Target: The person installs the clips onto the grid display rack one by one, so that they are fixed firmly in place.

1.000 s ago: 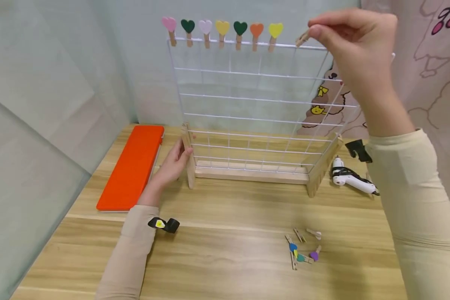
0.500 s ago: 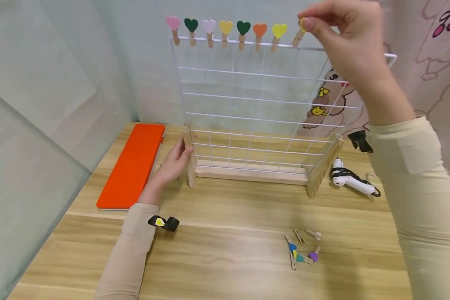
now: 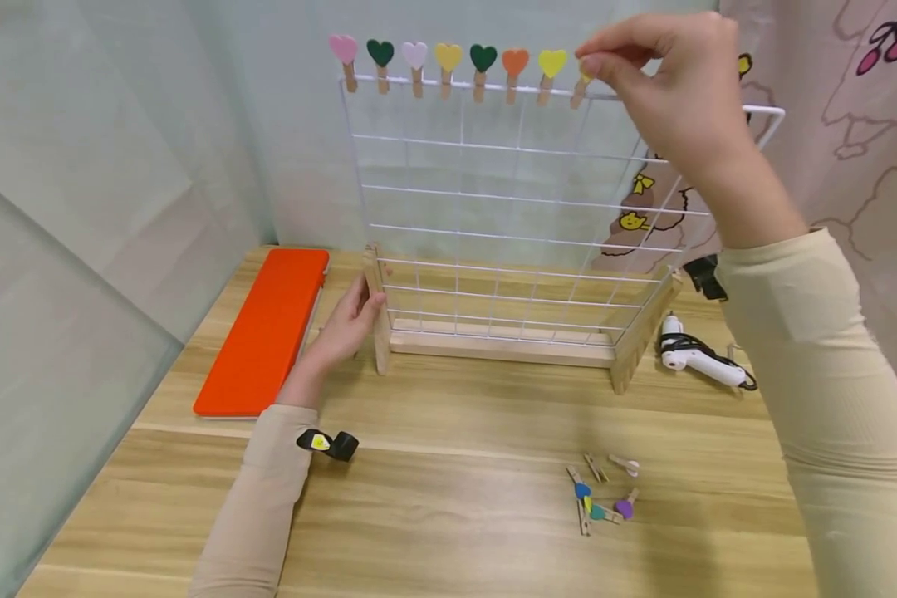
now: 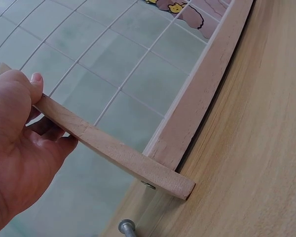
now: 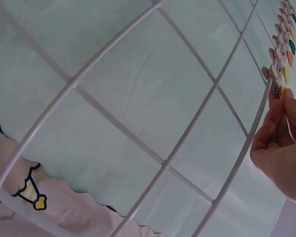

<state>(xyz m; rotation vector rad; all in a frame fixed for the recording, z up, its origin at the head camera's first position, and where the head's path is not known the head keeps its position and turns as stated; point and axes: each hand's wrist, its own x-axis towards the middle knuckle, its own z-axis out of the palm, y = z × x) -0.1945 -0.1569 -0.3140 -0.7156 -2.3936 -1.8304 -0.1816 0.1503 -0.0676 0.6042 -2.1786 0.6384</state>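
Observation:
Between thumb and fingers my right hand [image 3: 676, 87] pinches a small wooden clothespin [image 3: 580, 91] with a yellow heart, at the top wire of the white wire grid [image 3: 459, 197]. Left of it, several heart clothespins stand in a row along that wire, from a pink one [image 3: 344, 50] to a bright yellow one [image 3: 552, 65]. My left hand [image 3: 347, 324] grips the left wooden upright [image 4: 113, 148] of the stand, thumb on one side and fingers on the other in the left wrist view. The right wrist view shows the right hand [image 5: 281, 133] at the row's end.
Loose heart clothespins [image 3: 598, 512] lie in a small group on the table [image 3: 419, 498]. An orange-red case [image 3: 265, 332] lies at the left. A white glue gun [image 3: 703, 361] with a wrapped black cord is right of the stand. A metal bolt [image 4: 127, 227] stands near the left upright.
My right hand has moved left along the top wire with the yellow-heart clothespin, closer to the row, and the clothespin stands more upright. The left hand stays on the upright.

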